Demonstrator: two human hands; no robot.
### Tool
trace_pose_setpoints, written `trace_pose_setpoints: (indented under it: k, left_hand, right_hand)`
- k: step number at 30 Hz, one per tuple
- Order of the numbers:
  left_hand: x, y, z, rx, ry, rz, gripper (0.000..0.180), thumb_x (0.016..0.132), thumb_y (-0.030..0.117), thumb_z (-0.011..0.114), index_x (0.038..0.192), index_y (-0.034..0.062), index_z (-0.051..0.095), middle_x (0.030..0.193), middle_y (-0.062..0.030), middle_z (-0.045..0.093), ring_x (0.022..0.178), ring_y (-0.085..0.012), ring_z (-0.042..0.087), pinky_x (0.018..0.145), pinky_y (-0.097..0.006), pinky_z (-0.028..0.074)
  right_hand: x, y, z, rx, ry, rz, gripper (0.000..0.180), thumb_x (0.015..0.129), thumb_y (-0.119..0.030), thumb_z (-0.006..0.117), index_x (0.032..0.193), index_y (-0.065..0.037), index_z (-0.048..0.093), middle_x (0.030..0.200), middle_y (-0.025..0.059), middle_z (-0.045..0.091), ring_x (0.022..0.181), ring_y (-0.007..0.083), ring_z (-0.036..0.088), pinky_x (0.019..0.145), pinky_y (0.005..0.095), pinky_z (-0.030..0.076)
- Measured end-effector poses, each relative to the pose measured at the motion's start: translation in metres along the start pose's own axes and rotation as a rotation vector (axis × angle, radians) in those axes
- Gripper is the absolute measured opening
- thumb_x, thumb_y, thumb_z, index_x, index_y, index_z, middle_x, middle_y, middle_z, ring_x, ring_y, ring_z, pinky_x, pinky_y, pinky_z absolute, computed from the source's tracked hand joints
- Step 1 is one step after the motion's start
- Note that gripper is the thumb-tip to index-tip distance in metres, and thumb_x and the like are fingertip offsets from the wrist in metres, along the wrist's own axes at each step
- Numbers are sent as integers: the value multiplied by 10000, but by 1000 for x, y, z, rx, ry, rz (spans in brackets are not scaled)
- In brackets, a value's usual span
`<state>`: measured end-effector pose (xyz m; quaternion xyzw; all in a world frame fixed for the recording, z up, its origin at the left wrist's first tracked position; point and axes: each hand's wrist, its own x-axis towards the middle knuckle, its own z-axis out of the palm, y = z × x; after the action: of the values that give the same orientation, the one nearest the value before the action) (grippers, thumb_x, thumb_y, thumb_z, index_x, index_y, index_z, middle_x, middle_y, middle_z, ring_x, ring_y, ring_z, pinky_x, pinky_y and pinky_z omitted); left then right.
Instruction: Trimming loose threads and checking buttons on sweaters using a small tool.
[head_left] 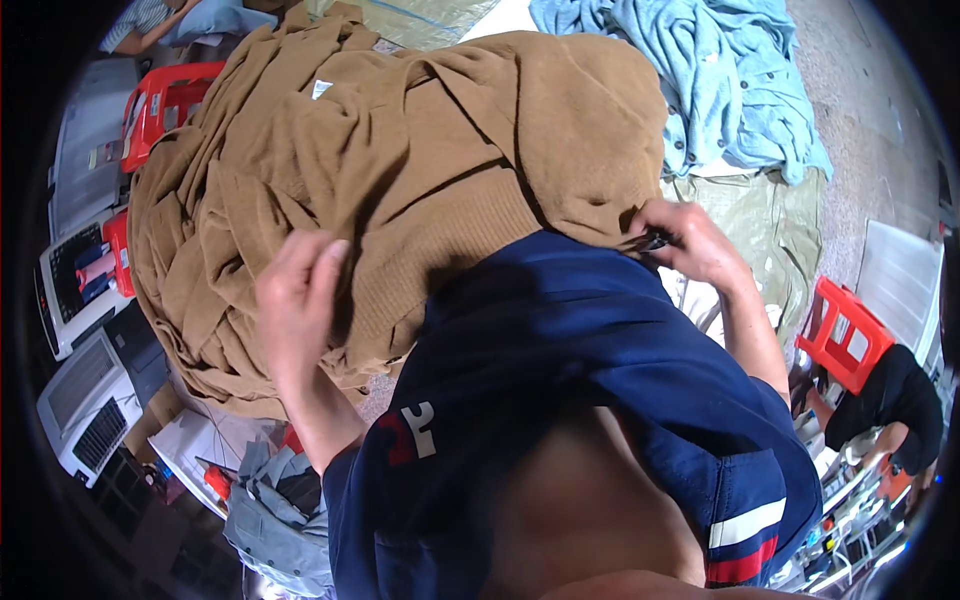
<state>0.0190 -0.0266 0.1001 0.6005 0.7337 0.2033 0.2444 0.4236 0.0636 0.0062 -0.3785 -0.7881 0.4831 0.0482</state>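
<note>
A big heap of brown knitted garments [400, 150] fills the middle of the view, with a small white label near its top. My left hand [295, 300] grips a fold of the brown fabric at the heap's lower left. My right hand [690, 240] pinches the heap's right edge and holds a small dark tool [655, 240], which I cannot make out clearly. My dark blue shirt [560, 400] hides the lower part of the heap.
Light blue garments [720, 90] lie at the top right on an olive sheet [770, 220]. Red plastic stools stand at the top left [160, 100] and at the right [845, 335]. White machines [80, 390] stand at left. A person in black [890, 410] crouches at the right.
</note>
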Motion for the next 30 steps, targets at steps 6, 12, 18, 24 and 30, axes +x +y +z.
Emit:
trace_pose_setpoints:
  k: [6, 12, 18, 24, 30]
  left_hand:
    - [-12, -14, -34, -573, 268, -146, 68, 903, 43, 653, 947, -9, 655, 827, 61, 562, 758, -29, 484, 689, -169, 366]
    - [-8, -21, -30, -313, -182, -191, 100, 877, 68, 703, 918, -9, 655, 726, 73, 530, 667, -21, 436, 592, -183, 327]
    - [-4, -13, -31, -281, -168, -289, 124, 877, 43, 693, 967, -37, 664, 761, 60, 579, 685, -31, 469, 610, -187, 360]
    - [-3, -23, -39, -306, -140, -204, 100, 882, 43, 680, 929, -41, 652, 737, 63, 547, 667, -29, 452, 594, -185, 345]
    - [-9, -13, -40, -159, 0, -110, 82, 888, 49, 679, 888, -22, 639, 730, 44, 537, 676, -52, 446, 610, -208, 363]
  right_hand:
    - [-32, 24, -40, -28, 658, -66, 265, 740, 124, 523, 972, -2, 549, 983, 87, 551, 906, 205, 578, 816, 274, 455]
    - [-40, 13, 5, -49, 339, 110, 285, 811, 41, 612, 1066, -64, 538, 976, 145, 625, 902, 367, 641, 755, 423, 495]
    - [-49, 26, 5, 670, 568, 349, 223, 873, 29, 586, 1089, -24, 604, 927, 24, 656, 842, 102, 632, 725, 286, 525]
    - [-61, 80, 2, 1028, 849, 393, 218, 863, -34, 671, 1072, -32, 609, 868, 8, 658, 694, 57, 602, 604, 172, 447]
    - [-40, 29, -14, 10, 784, 137, 263, 737, 112, 640, 982, 20, 620, 951, 79, 646, 887, 195, 638, 785, 291, 499]
